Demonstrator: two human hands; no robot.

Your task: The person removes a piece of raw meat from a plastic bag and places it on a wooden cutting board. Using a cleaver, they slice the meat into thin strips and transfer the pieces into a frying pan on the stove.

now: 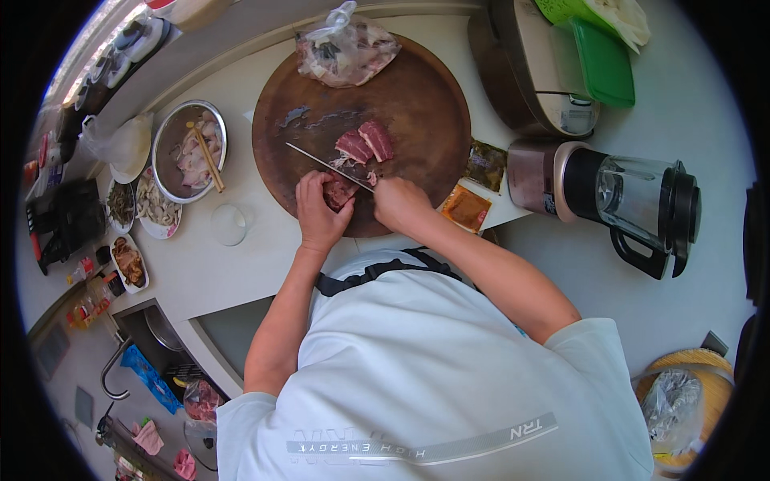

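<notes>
My left hand point(316, 207) holds down a chunk of raw red meat point(339, 193) near the front edge of a round wooden chopping board point(415, 90). In my right hand point(400, 204) is a knife point(319, 159), its handle hidden by my fingers. The blade slants to the upper left, just beyond the chunk; whether it touches the meat I cannot tell. Past the blade lie two cut pieces of red meat point(364, 143) with pale trimmings point(343, 161) beside them. A knotted clear plastic bag of raw meat point(346, 51) rests at the board's far edge.
Left of the board stand a steel bowl of raw meat point(159, 150) with chopsticks point(207, 159) across it, a plate of pale slices point(157, 204) and a glass point(228, 225). To the right are two sauce packets point(466, 207), a blender point(631, 198) and a sink point(147, 321) lies lower left.
</notes>
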